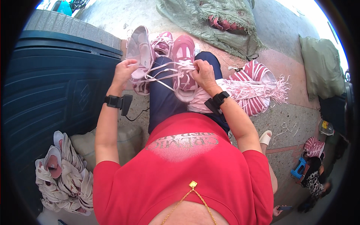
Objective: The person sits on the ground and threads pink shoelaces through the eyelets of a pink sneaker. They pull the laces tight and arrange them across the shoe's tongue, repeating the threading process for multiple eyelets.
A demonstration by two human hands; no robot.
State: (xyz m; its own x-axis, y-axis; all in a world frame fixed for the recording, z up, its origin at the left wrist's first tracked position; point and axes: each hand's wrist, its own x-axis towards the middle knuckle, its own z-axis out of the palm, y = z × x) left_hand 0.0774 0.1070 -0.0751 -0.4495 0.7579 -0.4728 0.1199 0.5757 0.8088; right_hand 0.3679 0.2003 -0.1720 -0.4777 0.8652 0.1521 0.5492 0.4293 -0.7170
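Observation:
A pink and white shoe upper (185,62) lies across my lap, its toe pointing away from me. Pale pink shoelaces (159,77) run loosely from its eyelets toward the left. At the upper's right edge, my right hand (205,77) has its fingers closed on the lace by the eyelets. My left hand (124,73) is raised to the left, thumb and forefinger pinched on what looks like a lace end. Just beyond it stands another shoe upper (140,50), its pale lining showing. A third pink upper (163,43) rests between the two.
Bundled pink laces (243,90) lie beside striped pink pieces (257,73) on my right. Pale uppers (67,176) are piled at lower left by a blue door (60,78). Green sacks (210,26) stand ahead. Another person's sandalled foot (265,138) is at right.

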